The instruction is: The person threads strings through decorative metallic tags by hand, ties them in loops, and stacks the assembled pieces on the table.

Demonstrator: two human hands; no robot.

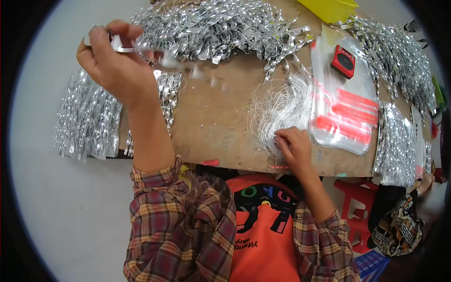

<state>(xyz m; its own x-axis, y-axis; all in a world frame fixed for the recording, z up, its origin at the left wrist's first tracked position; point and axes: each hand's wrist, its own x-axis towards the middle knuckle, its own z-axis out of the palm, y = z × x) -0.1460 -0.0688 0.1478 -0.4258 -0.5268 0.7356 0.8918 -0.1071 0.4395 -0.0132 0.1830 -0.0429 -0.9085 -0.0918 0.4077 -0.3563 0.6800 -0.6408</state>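
Raised at the upper left, my left hand [110, 63] has its fingers curled round a shiny silver strip [123, 49], whose far end is blurred by motion. My right hand [296, 146] is closed in a pinch at the lower edge of a tangled pile of thin white strings [282, 110], near the table's front edge. What its fingertips hold is too small to make out. Beyond my left hand lies a large heap of twisted silver strips [202, 30].
The brown table [211, 113] also bears hanging silver strips [89, 117], plastic bags with red bands [345, 117], a red device [343, 62] and a yellow container [331, 10]. Right of me are a red stool [350, 207] and part of another person [401, 225].
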